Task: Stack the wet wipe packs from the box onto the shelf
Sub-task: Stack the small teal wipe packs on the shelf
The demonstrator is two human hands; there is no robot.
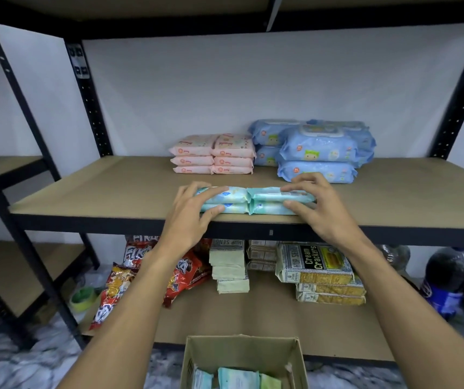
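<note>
Light teal wet wipe packs (253, 200) lie in two low stacks side by side at the front edge of the brown shelf (113, 189). My left hand (194, 211) grips the left end of them, thumb in front and fingers on top. My right hand (318, 203) grips the right end the same way. Further back stand pink wipe packs (212, 155) in two stacks and blue wipe packs (318, 153) to their right. A cardboard box (242, 352) sits on the floor below, with more teal and green packs (238, 379) inside.
The lower shelf holds red snack bags (118, 284), cream cracker packs (318, 265) and pale packets (229, 268). A dark soda bottle (447, 276) stands at the right. Black metal uprights (90, 99) frame the rack. A second rack (14, 164) stands to the left.
</note>
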